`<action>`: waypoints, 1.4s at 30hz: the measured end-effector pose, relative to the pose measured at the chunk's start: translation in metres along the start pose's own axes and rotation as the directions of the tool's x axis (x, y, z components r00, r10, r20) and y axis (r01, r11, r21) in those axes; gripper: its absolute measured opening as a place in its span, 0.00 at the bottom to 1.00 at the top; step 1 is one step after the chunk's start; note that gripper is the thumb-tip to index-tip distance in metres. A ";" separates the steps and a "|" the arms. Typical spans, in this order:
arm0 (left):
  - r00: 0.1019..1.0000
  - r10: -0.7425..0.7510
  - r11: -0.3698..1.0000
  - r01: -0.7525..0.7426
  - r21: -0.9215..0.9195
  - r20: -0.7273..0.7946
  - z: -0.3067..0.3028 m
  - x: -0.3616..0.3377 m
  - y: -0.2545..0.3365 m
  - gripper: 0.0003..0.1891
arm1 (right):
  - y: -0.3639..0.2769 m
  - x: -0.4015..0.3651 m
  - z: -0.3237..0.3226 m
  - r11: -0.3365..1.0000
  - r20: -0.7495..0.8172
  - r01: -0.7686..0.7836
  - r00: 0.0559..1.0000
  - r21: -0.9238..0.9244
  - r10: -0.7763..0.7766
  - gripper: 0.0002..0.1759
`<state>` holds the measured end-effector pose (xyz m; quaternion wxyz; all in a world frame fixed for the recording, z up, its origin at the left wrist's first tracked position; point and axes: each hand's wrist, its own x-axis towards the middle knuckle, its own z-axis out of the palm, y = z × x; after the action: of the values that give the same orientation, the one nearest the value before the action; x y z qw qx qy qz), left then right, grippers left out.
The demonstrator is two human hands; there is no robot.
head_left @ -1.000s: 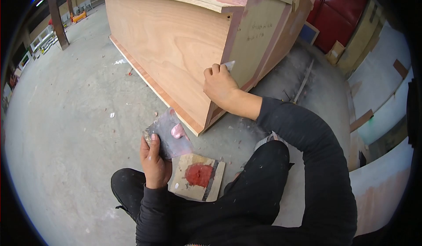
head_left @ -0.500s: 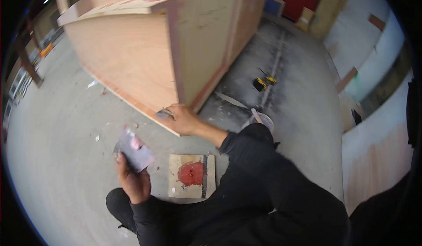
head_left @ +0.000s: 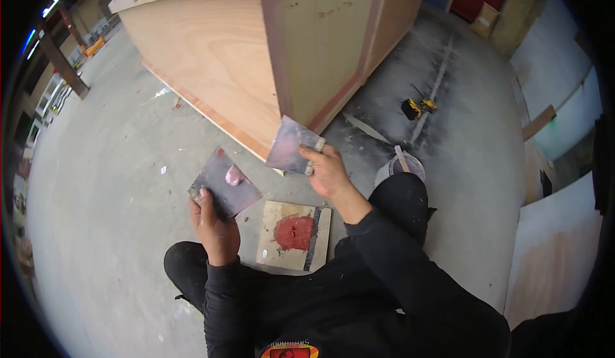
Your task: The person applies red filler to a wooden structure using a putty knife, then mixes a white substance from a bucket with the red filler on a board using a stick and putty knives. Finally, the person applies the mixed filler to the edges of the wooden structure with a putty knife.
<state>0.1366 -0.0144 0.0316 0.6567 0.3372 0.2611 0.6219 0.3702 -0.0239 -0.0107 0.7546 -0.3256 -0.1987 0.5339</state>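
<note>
- Pink filler dollop sits near the middle of the left putty spreader, up in front of the left knee. That blade looks tilted, so if the stuff's runny it could slide off onto the concrete floor.
- Left hand has that spreader gripped by its back edge, thumb on top. A loose wrist could tip the lot.
- Right hand is pinching the right putty spreader by its backing strip, forefinger on the smeared face. Messy finger = pink prints on stuff, imo.
- That blade overlaps the wooden cabinet's bottom corner in view; can't tell if they touch. A careless swing might nick the bare wood.
- Board with red paste lies right between the legs, so a shifting leg could smear it.
- Bucket is tucked by the right knee, easy to knock.
</note>
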 end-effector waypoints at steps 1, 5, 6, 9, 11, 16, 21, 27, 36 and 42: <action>1.000 -0.002 1.000 0.002 -0.007 -0.018 0.004 0.000 0.001 0.12 | -0.004 -0.002 0.001 1.000 0.013 -0.012 1.000 0.001 0.012 0.13; 1.000 -0.004 0.999 0.003 -0.045 -0.031 0.009 0.002 0.005 0.12 | -0.011 -0.007 -0.001 1.000 0.013 0.010 1.000 -0.011 -0.009 0.15; 0.999 0.003 0.999 -0.004 -0.042 -0.035 0.008 0.002 0.004 0.12 | -0.012 -0.009 0.000 0.998 0.027 0.051 0.998 -0.046 -0.049 0.15; 1.000 0.009 0.999 -0.010 -0.052 -0.028 0.003 0.005 0.004 0.13 | -0.023 -0.016 0.005 1.000 0.077 0.020 0.997 -0.010 -0.019 0.13; 0.999 0.037 0.999 -0.038 -0.019 -0.032 -0.002 0.005 0.002 0.14 | -0.017 -0.013 -0.020 0.767 0.236 0.163 0.972 -0.621 -0.016 0.11; 0.988 0.147 0.987 -0.144 0.072 -0.040 0.003 0.008 0.004 0.13 | -0.018 -0.027 -0.006 0.202 0.330 0.347 0.937 -0.916 -0.114 0.14; 0.961 0.277 0.898 -0.252 0.361 -0.019 -0.001 0.009 0.001 0.11 | -0.045 -0.036 0.056 0.097 0.693 0.717 0.693 -0.690 -0.199 0.26; 0.950 0.310 0.802 -0.287 0.524 0.045 0.009 0.000 0.001 0.09 | -0.047 -0.031 0.078 -0.170 0.866 0.849 0.491 -0.500 -0.096 0.29; 0.930 0.342 0.672 -0.340 0.658 0.132 0.004 -0.002 -0.002 0.08 | -0.003 -0.051 0.065 -0.069 0.892 0.890 0.450 -0.452 -0.034 0.25; 0.890 0.450 0.869 -0.421 0.261 -0.065 -0.012 0.016 0.022 0.11 | -0.010 -0.047 0.048 -0.054 0.872 0.887 0.460 -0.458 0.168 0.26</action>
<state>0.1143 0.0025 0.0421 0.4362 0.4252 0.2916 0.7375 0.3292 -0.0571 0.0321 0.2995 -0.3897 -0.8691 0.0553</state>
